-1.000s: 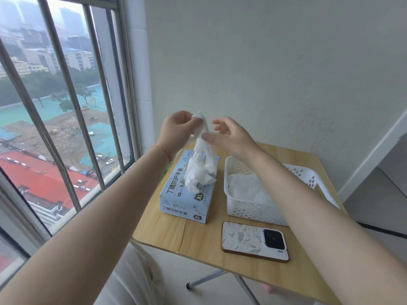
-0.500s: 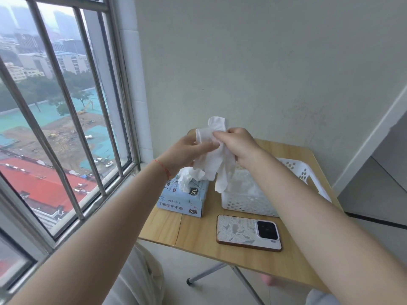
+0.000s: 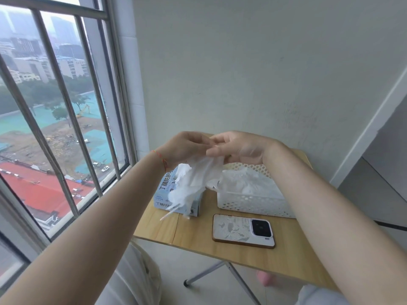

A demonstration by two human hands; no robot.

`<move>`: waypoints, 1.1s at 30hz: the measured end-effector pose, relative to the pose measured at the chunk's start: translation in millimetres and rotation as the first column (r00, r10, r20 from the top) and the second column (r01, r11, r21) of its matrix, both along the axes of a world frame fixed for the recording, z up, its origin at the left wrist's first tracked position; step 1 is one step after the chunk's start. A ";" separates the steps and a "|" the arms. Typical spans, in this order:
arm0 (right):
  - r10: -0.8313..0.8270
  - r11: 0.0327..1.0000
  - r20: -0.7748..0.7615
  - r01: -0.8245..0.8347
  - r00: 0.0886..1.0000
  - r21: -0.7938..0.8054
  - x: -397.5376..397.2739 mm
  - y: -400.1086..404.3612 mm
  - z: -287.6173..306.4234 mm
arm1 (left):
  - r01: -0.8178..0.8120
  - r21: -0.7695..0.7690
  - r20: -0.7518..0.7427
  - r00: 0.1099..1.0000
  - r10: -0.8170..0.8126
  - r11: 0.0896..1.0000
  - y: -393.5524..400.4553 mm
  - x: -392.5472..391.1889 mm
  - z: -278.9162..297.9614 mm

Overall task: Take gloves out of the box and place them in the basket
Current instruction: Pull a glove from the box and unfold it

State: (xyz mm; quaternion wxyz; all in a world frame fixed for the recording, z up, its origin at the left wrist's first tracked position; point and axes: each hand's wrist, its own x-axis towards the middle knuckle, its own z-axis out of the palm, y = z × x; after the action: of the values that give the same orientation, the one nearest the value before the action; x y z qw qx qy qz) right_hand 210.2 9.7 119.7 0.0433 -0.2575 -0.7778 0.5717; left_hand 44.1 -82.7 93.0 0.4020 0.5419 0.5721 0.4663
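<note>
A white glove (image 3: 198,175) hangs from both my hands above the table. My left hand (image 3: 182,147) pinches its top edge from the left, and my right hand (image 3: 237,148) pinches it from the right. Below it stands the light blue glove box (image 3: 164,190), partly hidden by the hanging glove, with more white glove material bunched at its opening. To the right sits the white perforated basket (image 3: 253,204), holding several white gloves (image 3: 248,181).
A phone (image 3: 243,230) in a pale patterned case lies face down near the front edge of the small wooden folding table (image 3: 198,236). A barred window (image 3: 66,128) is close on the left, a plain wall behind.
Both hands have come together on the glove and lifted it clear of the box. It now hangs spread between them, lower and closer to the basket.
</note>
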 end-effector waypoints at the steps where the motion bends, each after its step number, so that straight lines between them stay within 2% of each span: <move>1: 0.007 0.999 0.026 -0.008 1.000 0.031 1.1 0.6 -0.7 | -0.014 -0.001 0.022 1.000 0.014 1.000 1.0 1.6 -0.6; 3: -0.013 0.997 0.056 0.009 0.998 0.070 3.3 1.7 -2.1 | -0.025 -0.020 0.115 0.993 0.027 0.999 0.4 2.8 -2.2; 5: -0.093 0.994 0.010 0.093 0.996 0.060 3.4 3.3 -4.8 | 0.025 -0.065 0.177 0.984 -0.013 0.998 -1.2 -0.5 -6.6; 7: -0.192 0.981 -0.066 0.193 0.979 0.001 2.1 5.6 -6.8 | 0.089 -0.122 0.162 0.984 -0.068 0.989 -3.1 -5.9 -13.2; 9: -0.240 0.971 -0.090 0.238 0.967 -0.032 3.7 7.8 -7.0 | 0.073 -0.137 0.147 0.988 -0.053 0.988 -3.8 -9.1 -19.3; 11: -0.171 0.985 -0.022 0.170 0.985 -0.020 9.6 8.5 -4.6 | 0.007 -0.109 0.181 0.983 0.013 0.994 -1.5 -12.5 -22.9; 14: 0.053 0.997 0.193 -0.062 0.980 0.038 15.7 3.7 -2.3 | 0.024 -0.048 0.241 0.971 -0.011 0.999 1.2 -12.9 -20.7; 16: 0.075 0.992 0.233 -0.096 0.970 0.079 12.1 0.3 -4.0 | 0.031 -0.039 0.212 0.977 -0.022 0.999 4.4 -8.2 -19.4; 20: -0.064 0.993 0.092 0.054 0.994 0.101 6.4 -1.8 -2.7 | -0.041 -0.030 0.152 0.987 0.045 0.999 9.7 0.7 -20.9; 25: -0.256 0.956 0.002 0.253 0.967 0.150 5.9 6.6 -2.8 | -0.035 -0.084 0.153 0.987 0.048 0.996 10.1 -6.3 -30.9; 30: -0.362 0.910 -0.019 0.358 0.932 0.210 2.3 12.5 -6.8 | 0.046 -0.158 0.083 0.996 -0.033 0.986 9.0 -2.6 -40.7; 33: -0.336 0.913 0.059 0.310 0.940 0.264 0.0 11.1 -9.4 | 0.066 -0.156 0.070 0.996 -0.055 0.986 10.2 1.7 -43.5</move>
State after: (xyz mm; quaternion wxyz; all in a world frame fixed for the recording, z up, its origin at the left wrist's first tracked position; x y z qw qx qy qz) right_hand 210.1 20.8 110.3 0.1291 -0.4042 -0.7916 0.4397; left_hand 45.7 -72.5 49.5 0.4761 0.5099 0.5772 0.4245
